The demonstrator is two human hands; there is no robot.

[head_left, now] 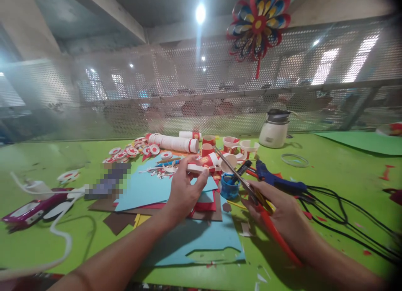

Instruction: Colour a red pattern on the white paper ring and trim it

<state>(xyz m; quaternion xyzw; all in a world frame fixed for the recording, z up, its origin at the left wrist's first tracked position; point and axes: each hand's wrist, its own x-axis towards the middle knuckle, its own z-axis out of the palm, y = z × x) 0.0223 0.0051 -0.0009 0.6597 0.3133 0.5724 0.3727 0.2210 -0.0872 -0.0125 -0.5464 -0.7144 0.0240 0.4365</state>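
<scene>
My left hand (187,189) is closed round a red and white paper cup (209,161), which lies on its side above the light blue sheets (147,188). My right hand (278,211) grips scissors (248,188) with red handles; their long blades point up and left, with the tips just to the right of the cup. Beneath the blades stands a small blue pot (230,186) with pens in it. Paper scraps (163,170) lie on the blue sheets to the left of the cup.
Stacked cups (172,142) and cut cups (230,144) are at the back of the green table (329,169). A blue glue gun (276,178) with black cables is right, a white jug (274,130) behind it. A purple power strip (31,209) is left; a metal mesh screen (176,90) rises behind.
</scene>
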